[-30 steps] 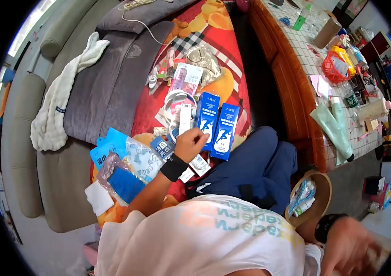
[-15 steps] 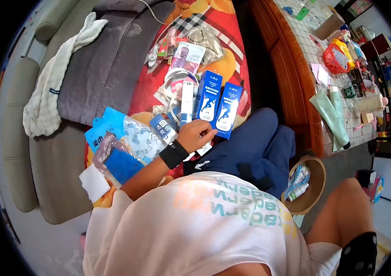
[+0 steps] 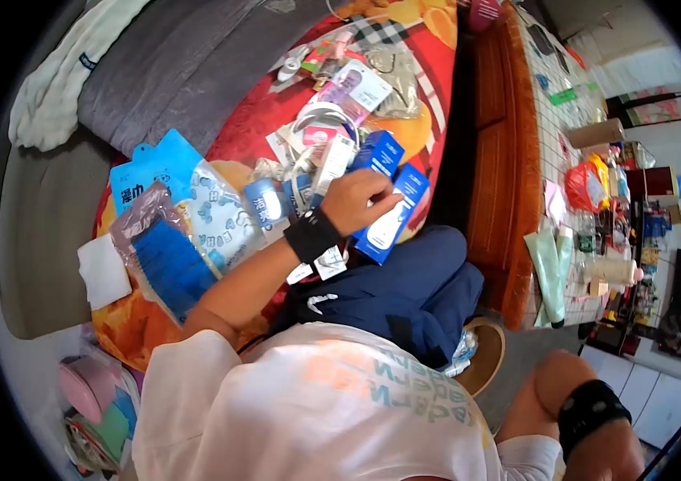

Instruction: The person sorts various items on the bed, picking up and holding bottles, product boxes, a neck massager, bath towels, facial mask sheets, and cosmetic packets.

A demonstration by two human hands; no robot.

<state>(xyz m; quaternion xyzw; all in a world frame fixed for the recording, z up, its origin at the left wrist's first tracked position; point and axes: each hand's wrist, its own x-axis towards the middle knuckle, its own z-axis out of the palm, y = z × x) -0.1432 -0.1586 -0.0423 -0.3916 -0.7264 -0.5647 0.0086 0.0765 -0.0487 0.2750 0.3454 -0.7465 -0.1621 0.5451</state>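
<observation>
Left hand, fingers curled, by the 3-o'clock blue box: reach step, I'd guess; gripping needs fingers spread. Right hand: can't tell fingers.

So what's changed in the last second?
The left hand has moved farther over the blue boxes, hiding the left one's lower part; no grip is visible. The right hand, open a second ago, now shows partly at the bottom edge. The view has turned. The boxes still lie side by side.

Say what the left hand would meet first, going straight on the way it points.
Probably the right blue box, just past the left hand; depth is unclear, so the two may already touch.
</observation>
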